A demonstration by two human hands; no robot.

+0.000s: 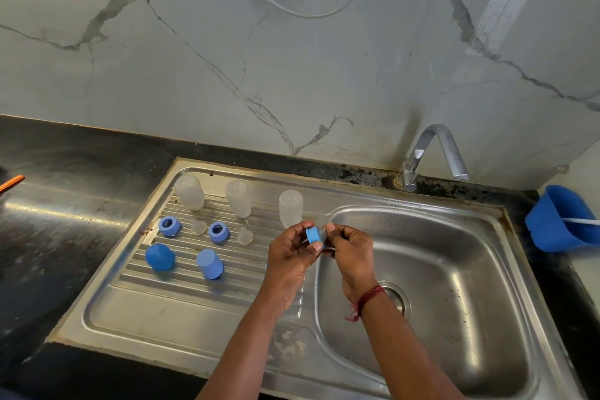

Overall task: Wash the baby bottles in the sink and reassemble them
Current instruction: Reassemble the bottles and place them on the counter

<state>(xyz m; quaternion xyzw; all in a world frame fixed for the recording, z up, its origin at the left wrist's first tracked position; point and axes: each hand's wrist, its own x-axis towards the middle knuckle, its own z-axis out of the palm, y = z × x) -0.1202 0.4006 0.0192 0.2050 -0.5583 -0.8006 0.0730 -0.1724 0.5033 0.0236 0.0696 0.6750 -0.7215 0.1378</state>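
Three clear bottle bodies (189, 191) (239, 198) (291, 208) stand upside down on the ribbed drainboard (181, 273). In front of them lie two blue collar rings (168, 226) (218, 232), two clear teats (198, 227) (244, 236) and two blue caps (159, 257) (210, 264). My left hand (290, 256) grips a third blue ring (314, 235) above the basin's left rim. My right hand (349, 250) pinches a clear teat (323, 232) at that ring.
The steel sink basin (454, 269) with its drain (397, 297) lies under my right hand. A chrome tap (431, 153) stands at the back. A blue tub (561, 221) sits on the right. Black counter (65, 221) lies on the left, with an orange object (12, 182) at its edge.
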